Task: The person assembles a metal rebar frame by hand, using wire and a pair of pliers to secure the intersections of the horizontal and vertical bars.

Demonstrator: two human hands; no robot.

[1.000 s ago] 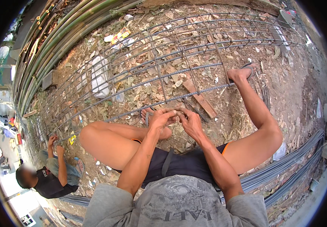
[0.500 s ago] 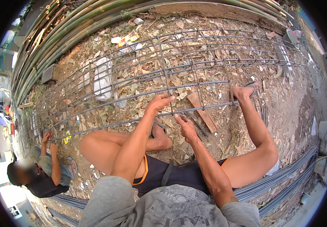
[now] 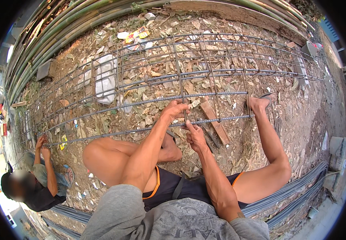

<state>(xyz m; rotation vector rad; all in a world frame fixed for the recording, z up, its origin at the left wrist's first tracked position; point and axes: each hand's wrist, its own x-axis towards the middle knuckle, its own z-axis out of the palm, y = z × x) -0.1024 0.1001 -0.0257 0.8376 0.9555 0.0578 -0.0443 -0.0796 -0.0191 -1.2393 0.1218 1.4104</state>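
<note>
A long rebar cage [image 3: 221, 95] of ribbed steel bars and thin square stirrups stretches across the ground in front of me. My left hand [image 3: 175, 109] is closed around a stirrup [image 3: 180, 82] between the two nearest long bars. Just below and to its right, my right hand [image 3: 196, 137] has thumb and forefinger pressed together where that stirrup meets the nearest bar [image 3: 233, 118]. Whatever sits in that pinch is too small to make out. The remaining fingers of my right hand are curled in.
A wooden strip [image 3: 216, 124] lies under the cage beside my right hand. At the far left a co-worker [image 3: 37, 182] crouches, hands on the cage's end. Bamboo poles [image 3: 67, 44] line the back; bundled steel rods [image 3: 293, 196] lie at the lower right. Leaves and rubble cover the ground.
My left hand's fingers have curled in around the stirrup, where the forefinger was stretched out before. My right fingertips have come up against the stirrup's lower end. The whole view has shifted slightly.
</note>
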